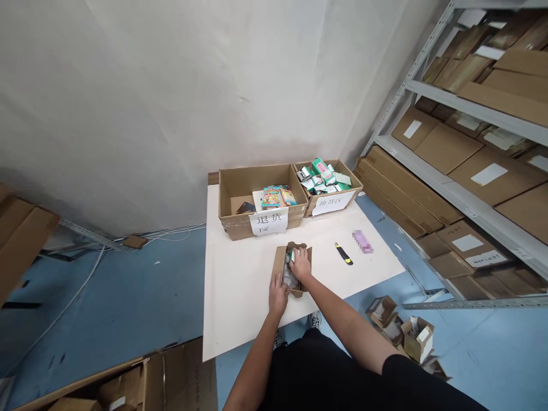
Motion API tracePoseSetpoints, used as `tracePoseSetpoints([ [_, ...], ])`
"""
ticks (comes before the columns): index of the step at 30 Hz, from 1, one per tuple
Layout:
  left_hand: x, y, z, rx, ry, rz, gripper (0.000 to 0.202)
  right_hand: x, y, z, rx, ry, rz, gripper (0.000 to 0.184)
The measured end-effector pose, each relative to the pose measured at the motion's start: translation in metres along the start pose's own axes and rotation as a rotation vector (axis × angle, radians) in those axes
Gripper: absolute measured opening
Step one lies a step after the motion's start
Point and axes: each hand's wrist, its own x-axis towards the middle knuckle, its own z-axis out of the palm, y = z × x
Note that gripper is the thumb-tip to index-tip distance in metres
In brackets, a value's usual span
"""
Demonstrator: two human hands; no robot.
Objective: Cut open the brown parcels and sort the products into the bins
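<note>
A small open cardboard box (pixel 280 261) lies on the white table (pixel 240 285) in front of me. My left hand (pixel 278 295) rests on its near left side, fingers bent against the cardboard and the pale packing inside. My right hand (pixel 301 265) reaches into the box, fingers curled over a small white and green item (pixel 290 256). How firmly it grips that item is hard to see.
A black and yellow utility knife (pixel 343 254) and a blurred pink object (pixel 362 241) lie to the right. Two labelled cartons (pixel 233 188) (pixel 351 191) with small packages stand at the far edge. Metal shelving (pixel 466 200) with boxes lines the right; emptied small boxes (pixel 402 328) lie on the blue floor.
</note>
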Motion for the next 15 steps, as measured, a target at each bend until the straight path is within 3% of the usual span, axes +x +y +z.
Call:
tracePoseSetpoints([
  [3,-0.005,-0.003,0.0,0.029,0.082,-0.045,0.022,0.008,-0.012,-0.013,-0.006,0.023,-0.042,0.064],
  [7,-0.008,-0.012,-0.012,0.074,0.159,-0.125,0.023,0.011,-0.03,-0.039,0.043,0.054,-0.149,0.06],
  [11,-0.011,-0.03,-0.036,0.151,0.213,-0.209,0.019,0.011,-0.043,-0.068,0.105,0.141,-0.227,0.063],
  [15,-0.019,-0.057,-0.066,0.166,0.22,-0.273,0.014,0.025,-0.032,-0.09,0.118,0.22,-0.222,0.067],
])
